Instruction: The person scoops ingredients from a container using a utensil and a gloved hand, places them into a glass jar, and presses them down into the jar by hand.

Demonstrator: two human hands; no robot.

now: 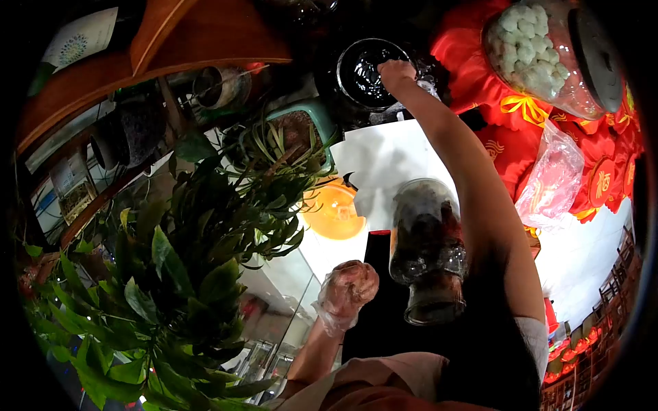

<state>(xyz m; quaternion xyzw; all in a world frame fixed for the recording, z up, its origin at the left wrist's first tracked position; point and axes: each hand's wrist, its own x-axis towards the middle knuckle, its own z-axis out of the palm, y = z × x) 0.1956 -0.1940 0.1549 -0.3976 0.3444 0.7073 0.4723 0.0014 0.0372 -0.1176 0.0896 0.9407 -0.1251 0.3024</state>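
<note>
Glass jar (426, 240) has no hand on it. Dark bowl (343, 77) sits beyond jar; right hand (397, 74) over it, fingers curled, contents unclear. Left hand (348, 291), plastic-covered, curled left of jar, grip unclear. Bowl reached; remainder can't be judged.

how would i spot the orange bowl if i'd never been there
Find the big leafy plant filling the left side. Just off its right edge, above the left hand in the picture, is the orange bowl. Its bright orange separates it from the green plant and dark glass jar alongside.
</note>
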